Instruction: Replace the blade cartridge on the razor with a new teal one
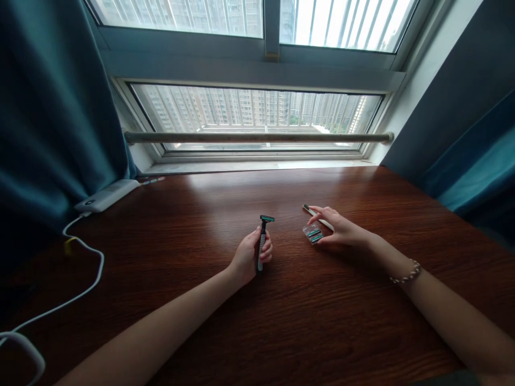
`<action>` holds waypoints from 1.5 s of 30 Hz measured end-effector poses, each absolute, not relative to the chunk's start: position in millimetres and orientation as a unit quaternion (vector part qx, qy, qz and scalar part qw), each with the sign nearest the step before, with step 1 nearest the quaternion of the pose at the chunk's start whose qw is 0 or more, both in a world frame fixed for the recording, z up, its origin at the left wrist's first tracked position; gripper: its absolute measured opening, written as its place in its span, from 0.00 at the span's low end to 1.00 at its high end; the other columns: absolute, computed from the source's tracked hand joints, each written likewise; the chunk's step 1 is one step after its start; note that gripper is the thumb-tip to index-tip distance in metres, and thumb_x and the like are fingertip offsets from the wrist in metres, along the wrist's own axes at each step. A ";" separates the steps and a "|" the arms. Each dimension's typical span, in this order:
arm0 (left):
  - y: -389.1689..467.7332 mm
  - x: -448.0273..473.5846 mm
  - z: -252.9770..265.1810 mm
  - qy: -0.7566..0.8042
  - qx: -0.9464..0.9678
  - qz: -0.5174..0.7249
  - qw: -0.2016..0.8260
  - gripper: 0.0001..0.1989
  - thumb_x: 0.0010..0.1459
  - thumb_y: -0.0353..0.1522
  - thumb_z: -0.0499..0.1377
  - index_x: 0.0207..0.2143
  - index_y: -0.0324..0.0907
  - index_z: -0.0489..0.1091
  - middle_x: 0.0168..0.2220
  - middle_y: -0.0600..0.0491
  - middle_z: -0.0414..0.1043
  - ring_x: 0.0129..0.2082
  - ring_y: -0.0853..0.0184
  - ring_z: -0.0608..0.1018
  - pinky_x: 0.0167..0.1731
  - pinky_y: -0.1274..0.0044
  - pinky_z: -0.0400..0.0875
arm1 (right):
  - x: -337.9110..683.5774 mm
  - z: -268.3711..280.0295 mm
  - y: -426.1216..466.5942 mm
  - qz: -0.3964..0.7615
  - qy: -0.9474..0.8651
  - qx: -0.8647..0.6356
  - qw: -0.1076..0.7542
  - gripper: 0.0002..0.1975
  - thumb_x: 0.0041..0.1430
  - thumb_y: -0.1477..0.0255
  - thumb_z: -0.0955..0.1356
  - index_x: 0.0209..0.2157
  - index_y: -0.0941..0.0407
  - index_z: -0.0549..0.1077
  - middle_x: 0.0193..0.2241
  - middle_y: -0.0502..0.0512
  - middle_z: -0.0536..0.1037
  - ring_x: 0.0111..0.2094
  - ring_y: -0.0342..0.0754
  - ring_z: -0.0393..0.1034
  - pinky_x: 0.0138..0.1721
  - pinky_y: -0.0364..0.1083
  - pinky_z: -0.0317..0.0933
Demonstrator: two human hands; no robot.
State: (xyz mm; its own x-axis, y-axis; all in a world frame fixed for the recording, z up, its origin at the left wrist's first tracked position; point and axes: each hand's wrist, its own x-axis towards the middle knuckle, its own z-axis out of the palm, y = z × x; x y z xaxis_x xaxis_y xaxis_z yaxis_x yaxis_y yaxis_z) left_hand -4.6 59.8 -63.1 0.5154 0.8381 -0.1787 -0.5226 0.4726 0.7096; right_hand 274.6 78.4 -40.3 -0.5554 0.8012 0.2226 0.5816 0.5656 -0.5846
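A wide window (257, 115) with a horizontal rail (257, 138) across its lower pane is seen at the back, with high-rise blocks beyond the glass. Teal curtains (52, 107) are hung at both sides. Below the sill, a dark reddish wooden tabletop (306, 321) is spread across the lower part of the view.

At the far left of the tabletop, near the curtain, a white power bank (108, 195) is laid, and a white cable (86, 284) is run from it in a loop toward the lower left corner.

Both forearms are stretched over the tabletop. A beaded bracelet (405, 274) is worn on the right wrist.

The left hand (247, 258) is rested near the middle of the tabletop, its grip closed around the handle of a razor (263, 236). The razor is held roughly upright, with the green-and-black head at the top, pointed away from the person.

Just to the right, well apart from the razor, the right hand (341, 229) is laid on the tabletop with its fingers extended and spread. A clear cartridge pack (313, 234) holding green blades is touched at its edge by the fingertips; whether it is pinched cannot be told. A slim pale stick-like object (316, 213) is lain beneath the index finger; what it is cannot be told.
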 end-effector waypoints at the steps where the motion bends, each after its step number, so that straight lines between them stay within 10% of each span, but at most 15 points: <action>1: 59.8 -4.3 -62.9 0.265 0.304 0.415 0.816 0.12 0.59 0.37 0.48 0.27 0.39 0.60 0.16 0.59 0.54 0.12 0.78 0.56 0.12 0.86 0.50 | 280.2 -41.9 77.0 0.228 -0.847 -0.416 0.241 0.44 0.41 0.67 0.73 0.59 0.50 0.50 0.43 0.55 0.73 0.50 0.56 0.59 0.52 0.61 0.46; 39: 60.7 -3.0 -65.7 0.257 0.316 0.414 0.814 0.13 0.61 0.36 0.47 0.28 0.37 0.61 0.17 0.59 0.55 0.13 0.79 0.58 0.13 0.85 0.48 | 480.4 -61.3 71.8 0.347 -0.662 -0.610 0.261 0.49 0.42 0.67 0.72 0.61 0.53 0.41 0.50 0.61 0.69 0.51 0.56 0.62 0.52 0.53 0.57; 45: 60.9 -3.7 -66.5 0.255 0.319 0.414 0.814 0.13 0.61 0.37 0.47 0.29 0.38 0.61 0.17 0.59 0.55 0.13 0.79 0.57 0.13 0.85 0.48 | 451.7 -40.1 74.3 0.190 -0.703 -0.633 0.262 0.44 0.42 0.64 0.72 0.59 0.53 0.49 0.49 0.58 0.70 0.52 0.55 0.61 0.53 0.52 0.54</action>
State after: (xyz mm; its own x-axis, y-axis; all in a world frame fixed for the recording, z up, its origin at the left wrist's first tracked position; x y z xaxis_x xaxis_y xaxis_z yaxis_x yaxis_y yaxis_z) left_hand -3.7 60.9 -66.5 0.5274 0.8363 -0.1500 -0.5112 0.4533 0.7302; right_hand 451.7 74.3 -40.1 -0.0603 0.9900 0.1272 0.7903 0.1252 -0.5998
